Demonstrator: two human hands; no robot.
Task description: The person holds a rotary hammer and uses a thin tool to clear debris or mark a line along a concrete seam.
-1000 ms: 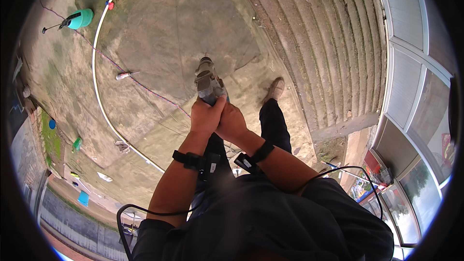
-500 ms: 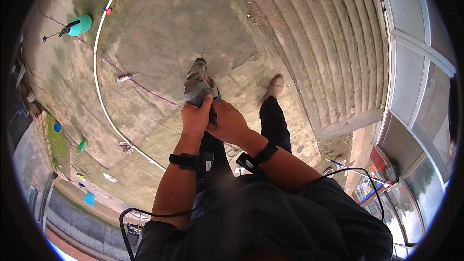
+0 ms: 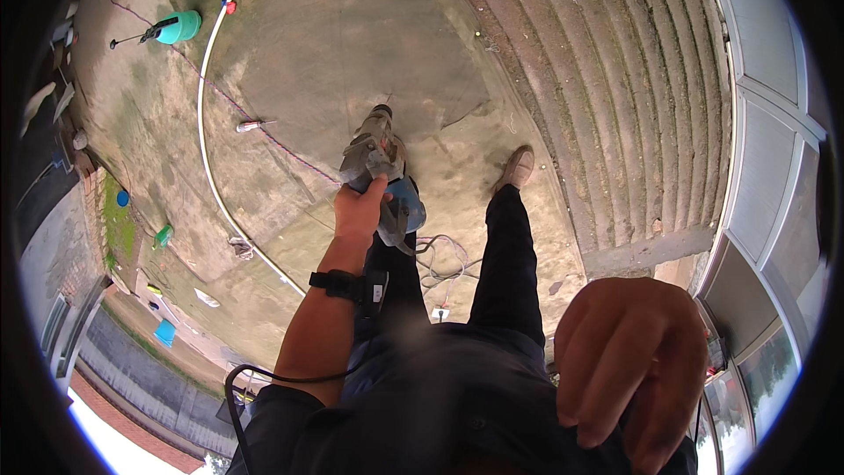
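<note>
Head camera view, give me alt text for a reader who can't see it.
A person's left hand grips a grey-and-blue power drill, pointed away from the body over a concrete floor; the right hand, fingers curled, is close to the camera. A teal pump sprayer is at upper left, weathered steps at right.

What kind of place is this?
Probably an outdoor yard beside a building: there are long, worn steps, a grassy green patch, and window panes on the right.
</note>
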